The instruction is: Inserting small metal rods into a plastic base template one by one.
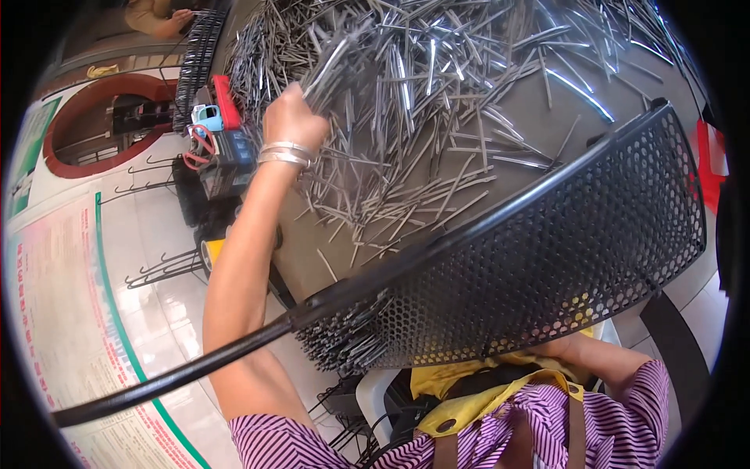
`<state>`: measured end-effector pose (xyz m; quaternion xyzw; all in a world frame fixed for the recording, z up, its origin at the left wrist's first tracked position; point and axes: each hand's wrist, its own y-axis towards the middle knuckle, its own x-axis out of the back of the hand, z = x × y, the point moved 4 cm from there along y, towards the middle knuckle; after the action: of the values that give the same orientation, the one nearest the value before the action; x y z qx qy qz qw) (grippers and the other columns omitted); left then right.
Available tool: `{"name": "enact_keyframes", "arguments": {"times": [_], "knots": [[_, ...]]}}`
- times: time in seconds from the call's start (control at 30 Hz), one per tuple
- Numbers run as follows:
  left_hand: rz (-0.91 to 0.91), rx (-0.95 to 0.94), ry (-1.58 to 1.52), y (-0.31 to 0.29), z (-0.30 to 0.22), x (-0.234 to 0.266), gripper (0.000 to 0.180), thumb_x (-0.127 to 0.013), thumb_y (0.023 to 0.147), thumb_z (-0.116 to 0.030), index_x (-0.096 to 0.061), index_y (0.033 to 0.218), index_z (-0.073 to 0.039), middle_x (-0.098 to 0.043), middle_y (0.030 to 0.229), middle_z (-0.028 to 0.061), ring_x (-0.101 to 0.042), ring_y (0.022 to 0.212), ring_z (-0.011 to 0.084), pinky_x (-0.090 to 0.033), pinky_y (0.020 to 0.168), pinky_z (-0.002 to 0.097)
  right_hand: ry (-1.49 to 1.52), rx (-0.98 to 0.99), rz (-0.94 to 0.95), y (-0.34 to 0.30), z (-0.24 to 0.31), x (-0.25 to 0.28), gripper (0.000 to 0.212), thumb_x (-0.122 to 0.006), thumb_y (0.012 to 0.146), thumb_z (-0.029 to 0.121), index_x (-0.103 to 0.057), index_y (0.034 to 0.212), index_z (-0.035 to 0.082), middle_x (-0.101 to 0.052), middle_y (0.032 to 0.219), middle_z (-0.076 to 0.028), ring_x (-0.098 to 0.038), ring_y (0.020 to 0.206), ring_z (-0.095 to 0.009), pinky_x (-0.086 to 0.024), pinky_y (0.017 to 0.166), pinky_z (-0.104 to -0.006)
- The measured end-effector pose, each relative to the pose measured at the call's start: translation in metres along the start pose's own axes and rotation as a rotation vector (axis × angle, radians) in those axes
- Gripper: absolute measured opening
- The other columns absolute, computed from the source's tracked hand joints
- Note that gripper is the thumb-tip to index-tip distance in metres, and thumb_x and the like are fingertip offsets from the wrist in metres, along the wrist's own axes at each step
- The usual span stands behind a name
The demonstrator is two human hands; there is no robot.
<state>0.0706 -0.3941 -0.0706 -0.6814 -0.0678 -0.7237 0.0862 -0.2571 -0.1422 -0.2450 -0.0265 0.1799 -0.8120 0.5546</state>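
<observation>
Judge the step in hand as picking strips (422, 82) from a loose heap by the fistful. Reaches with left hand (295, 125) to the near left flank of the heap; appears to grip a small bunch, fingers curled into a fist, blurred above the knuckles. Cannot count the bunch. Find the remaining strips spread over a grey-brown tabletop (512, 207), dense toward the far side, sparser toward a black perforated panel (547, 234), possibly a basket wall. Note a further bundle (344, 348) just under the panel's rim; cannot tell whether inside or behind. Lose sight of right hand behind the panel; see only right forearm (609, 359); cannot tell that grip.

For the next move, judge as needed: a firm hold on the bunch, a lift free of tangled neighbours, clearance from the curved rim.

Record left of the tabletop: a red-handled pair of scissors (201, 148), a light-blue item (208, 117), metal hooks (160, 270), a large red-brown ring (66, 98). Farther left, a green-edged poster (62, 313) beside pale tiles (172, 309). Spot a co-worker's hand (173, 25) at upper left, near a dark rack (201, 59).
</observation>
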Motion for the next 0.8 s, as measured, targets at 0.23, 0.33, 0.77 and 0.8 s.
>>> {"name": "enact_keyframes", "arguments": {"times": [0.23, 0.33, 0.77, 0.8], "knots": [[-0.226, -0.442, 0.285, -0.030, -0.037, 0.031, 0.017, -0.053, 0.063, -0.003, -0.046, 0.079, -0.003, -0.057, 0.067, 0.0195, -0.058, 0.063, 0.0364, -0.047, 0.056, 0.0439, -0.731, 0.271, -0.179, 0.002, 0.007, -0.003, 0.041, -0.050, 0.070, 0.009, -0.052, 0.110, 0.002, -0.049, 0.115, -0.017, -0.045, 0.106, -0.034, -0.033, 0.092, -0.0423], [-0.203, -0.678, 0.493, -0.036, -0.053, 0.019, 0.012, -0.054, 0.065, -0.004, -0.046, 0.075, -0.004, -0.058, 0.065, 0.0148, -0.060, 0.059, 0.0313, -0.049, 0.049, 0.0389, -0.809, 0.448, -0.391, -0.002, 0.023, 0.004, 0.041, -0.050, 0.068, 0.011, -0.053, 0.108, 0.000, -0.049, 0.113, -0.020, -0.046, 0.103, -0.037, -0.034, 0.091, -0.0434], [-0.519, 0.424, -1.130, -0.027, 0.031, 0.047, 0.023, -0.063, 0.055, 0.008, -0.050, 0.074, 0.007, -0.057, 0.066, 0.0130, -0.060, 0.058, 0.0265, -0.049, 0.048, 0.0355, -0.853, 0.609, -0.563, -0.004, 0.023, 0.004, 0.037, -0.055, 0.064, 0.001, -0.056, 0.101, 0.000, -0.049, 0.109, -0.024, -0.046, 0.098, -0.043, -0.030, 0.088, -0.0536], [-0.560, 0.489, -1.446, -0.038, 0.024, 0.046, 0.018, -0.061, 0.059, 0.006, -0.050, 0.073, 0.008, -0.057, 0.062, 0.0151, -0.059, 0.056, 0.0274, -0.051, 0.053, 0.0365, -0.841, 0.608, -0.557, -0.004, 0.023, 0.005, 0.036, -0.056, 0.065, 0.001, -0.055, 0.100, 0.000, -0.050, 0.108, -0.024, -0.047, 0.096, -0.043, -0.032, 0.087, -0.0525]]}}
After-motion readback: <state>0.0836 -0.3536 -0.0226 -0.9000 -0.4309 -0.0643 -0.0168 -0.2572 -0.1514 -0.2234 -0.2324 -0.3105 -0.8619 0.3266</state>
